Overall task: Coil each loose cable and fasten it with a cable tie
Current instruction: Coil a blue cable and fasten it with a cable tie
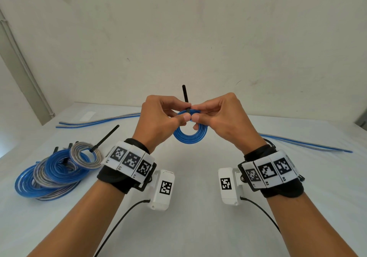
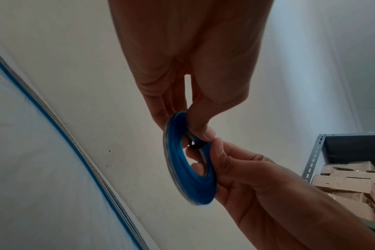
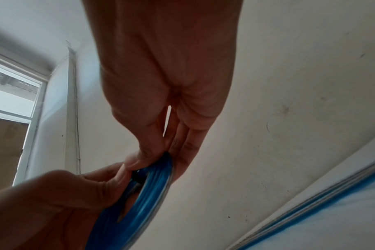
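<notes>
1. The desk (image 1: pixel 198 177), covered in white, is serving as a sorting surface: finished work to the person's left, unfinished cable at the far edges, the middle kept free for the hands.

2. The pile of tied coils (image 1: pixel 57 169) is lying at the left, blue and grey rings overlapping one another, black tie tails sticking out; stacked there, they are likely being kept out of the working space.

3. Two groups of loose cables are still lying straight: one at the far left (image 1: pixel 95 120), one at the right (image 1: pixel 305 144), well apart from the hands, so several rounds seem to remain.

4. The left hand (image 1: pixel 158 117) and right hand (image 1: pixel 220 117) are meeting above the desk, raised clear of it, probably so the ring can hang free while the tie is worked.

5. The blue coil (image 1: pixel 190 134) is hanging below the thumbs, pinched at its top by both hands; the tight grip is keeping the turns from springing apart.

6. The fingers of both hands are curled and pinching the coil at the same spot, thumbs on the near face, other fingers behind.

7. The black cable tie (image 1: pixel 185 95) is wrapping the coil between the thumbs, its tail standing upright above them. It looks threaded; whether it is fully cinched cannot be told.
</notes>
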